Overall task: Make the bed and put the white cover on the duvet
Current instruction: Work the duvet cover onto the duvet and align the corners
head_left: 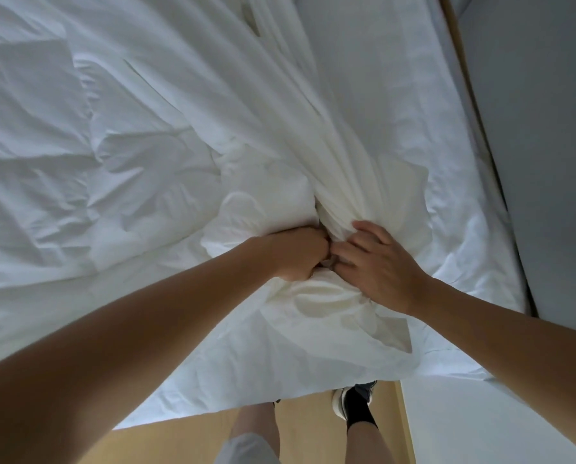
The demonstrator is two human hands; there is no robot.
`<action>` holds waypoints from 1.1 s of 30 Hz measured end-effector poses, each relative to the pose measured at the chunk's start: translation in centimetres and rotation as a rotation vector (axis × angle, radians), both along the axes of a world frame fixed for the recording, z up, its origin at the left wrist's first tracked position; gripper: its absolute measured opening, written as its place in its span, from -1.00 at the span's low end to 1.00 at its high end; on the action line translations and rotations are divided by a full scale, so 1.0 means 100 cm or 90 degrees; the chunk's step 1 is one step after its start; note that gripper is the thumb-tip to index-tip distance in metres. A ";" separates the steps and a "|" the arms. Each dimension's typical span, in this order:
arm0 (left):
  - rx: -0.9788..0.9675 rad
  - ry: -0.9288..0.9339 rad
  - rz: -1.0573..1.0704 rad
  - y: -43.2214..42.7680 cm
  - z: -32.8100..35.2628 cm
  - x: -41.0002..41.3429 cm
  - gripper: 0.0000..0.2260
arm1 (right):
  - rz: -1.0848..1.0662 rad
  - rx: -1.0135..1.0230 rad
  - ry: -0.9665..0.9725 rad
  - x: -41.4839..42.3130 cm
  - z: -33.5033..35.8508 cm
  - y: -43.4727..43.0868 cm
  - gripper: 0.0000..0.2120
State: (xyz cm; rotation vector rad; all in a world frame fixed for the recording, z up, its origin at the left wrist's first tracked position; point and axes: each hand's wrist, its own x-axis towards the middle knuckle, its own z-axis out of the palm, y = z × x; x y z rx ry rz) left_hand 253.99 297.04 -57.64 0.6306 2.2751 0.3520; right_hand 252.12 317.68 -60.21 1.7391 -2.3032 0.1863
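Observation:
The puffy white duvet (62, 135) lies rumpled over the left of the bed. The white cover (279, 105) runs in long folds from the far end down to a bunched corner near the bed's front edge. My left hand (296, 252) is a fist clenched on that bunched fabric. My right hand (376, 262) presses against it from the right, fingers curled into the cover's folds. The two hands touch at the knuckles. What lies inside the bunch is hidden.
The fitted sheet on the mattress (380, 78) shows at the right. Beyond it stands a grey panel with a wooden edge (530, 128). Below the bed's front edge I see wooden floor (306, 437), my legs and a dark shoe (350, 400).

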 end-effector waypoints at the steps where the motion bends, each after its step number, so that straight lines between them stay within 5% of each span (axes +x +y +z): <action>1: 0.029 -0.006 0.059 0.000 0.000 -0.001 -0.84 | 0.005 -0.002 -0.008 -0.002 0.001 0.001 -0.74; 9: 0.180 -0.167 0.346 0.002 -0.008 0.000 -0.70 | 0.058 0.057 -0.068 -0.022 0.013 0.007 -0.64; 13: 0.215 -0.229 0.431 0.004 -0.016 0.006 -0.93 | 0.066 0.078 -0.085 -0.024 0.014 0.003 -0.69; 16: 0.249 -0.279 0.497 0.000 -0.007 0.007 -0.60 | 0.056 0.121 -0.103 -0.022 0.018 -0.001 -0.75; 19: 0.283 -0.309 0.558 0.005 0.018 0.020 -0.52 | 0.052 0.160 -0.148 -0.023 0.025 -0.007 -0.76; 21: 0.299 -0.252 0.587 0.019 0.034 0.045 -0.45 | 0.054 0.202 -0.170 -0.023 0.030 -0.014 -0.80; 26: 0.107 -0.058 0.668 0.075 0.061 0.107 0.15 | 0.078 0.331 -0.176 -0.023 0.042 -0.029 -0.91; 30: 0.093 0.035 0.846 0.085 0.026 0.091 -0.27 | 0.119 0.371 -0.142 -0.021 0.054 -0.042 -0.78; 33: 0.126 -0.010 0.862 0.069 0.012 0.081 -0.59 | 0.116 0.331 -0.172 -0.021 0.054 -0.044 -0.59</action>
